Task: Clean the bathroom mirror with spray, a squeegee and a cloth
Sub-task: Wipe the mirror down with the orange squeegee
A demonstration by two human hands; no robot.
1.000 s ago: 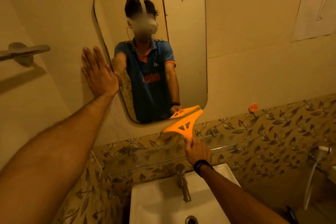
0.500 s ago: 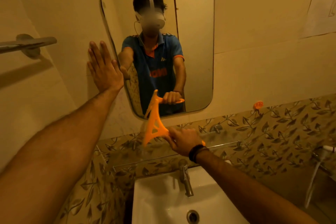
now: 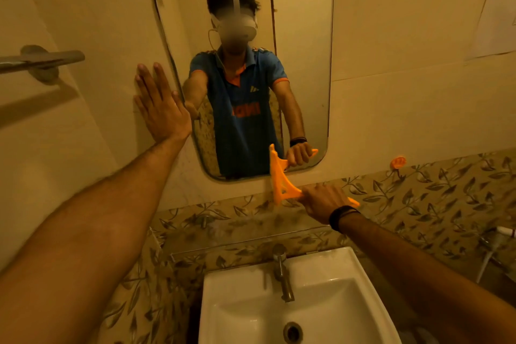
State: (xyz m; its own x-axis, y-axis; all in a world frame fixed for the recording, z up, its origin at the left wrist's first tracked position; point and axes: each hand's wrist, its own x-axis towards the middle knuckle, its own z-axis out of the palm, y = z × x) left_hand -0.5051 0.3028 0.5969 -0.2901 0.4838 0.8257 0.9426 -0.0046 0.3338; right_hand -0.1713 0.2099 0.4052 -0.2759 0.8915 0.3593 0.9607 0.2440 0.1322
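Observation:
A tall rounded mirror (image 3: 303, 70) hangs on the cream wall above the sink and reflects a person in a blue shirt. My right hand (image 3: 321, 202) grips the handle of an orange squeegee (image 3: 280, 179). Its blade stands upright against the mirror's bottom edge, right of centre, and reaches down onto the wall below. My left hand (image 3: 159, 105) lies flat on the wall just left of the mirror, fingers spread and pointing up. No spray bottle or cloth shows.
A white sink (image 3: 251, 313) with a metal tap (image 3: 282, 274) sits below. A glass shelf (image 3: 251, 234) runs under the mirror along leaf-patterned tiles. A metal towel bar (image 3: 42, 60) juts out at the left. An orange hook (image 3: 398, 162) sticks to the wall at the right.
My right hand has carried the squeegee rightward along the mirror's bottom edge, blade now upright. My left hand stays flat on the wall. The view has shifted slightly.

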